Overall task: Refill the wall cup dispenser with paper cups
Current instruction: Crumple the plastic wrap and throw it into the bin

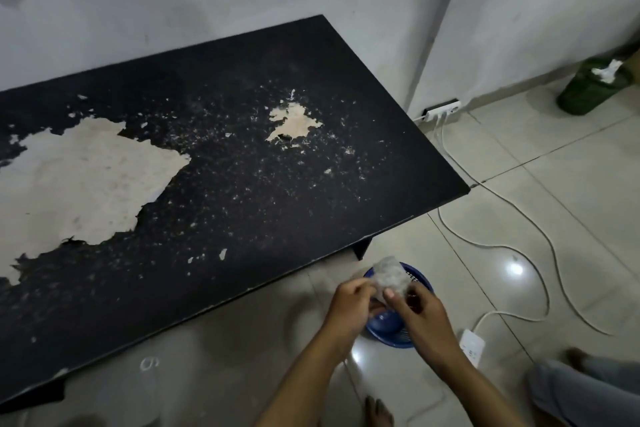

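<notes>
Currently, status by item:

Left hand: the left hand (349, 305) has its fingers (360, 288) curled onto the near left edge of a crumpled, translucent whitish plastic wrapper (391, 279).

Right hand: the right hand (420, 314) pinches the wrapper's right edge, thumb on top. Both hands hold the same wrapper.

Wrapper location: it is held in the air above a round blue plastic basket (420, 279) that sits on the pale tiled floor (519, 184), just off the near right corner of the black tabletop with peeling surface (242, 166).

Wrapper contents: blurred; whether paper cups remain inside cannot be told.

Task items not in view: no wall dispenser and no loose cup stack are visible.

Step in hand (judgement): removing or discarding the cup packaging over the basket.

Procedure note: keep both grips on opposite edges and pull apart evenly. If cups are inside, support them from below so the stack does not drop into the basket.

Orientation: the wrapper is bunched into a lump with no clear long axis. Its bulk rises up and away from the hands, toward the tabletop corner.

Hazard: white cables (502, 246) and a white power strip (471, 347) lie on the floor beside the basket.
</notes>
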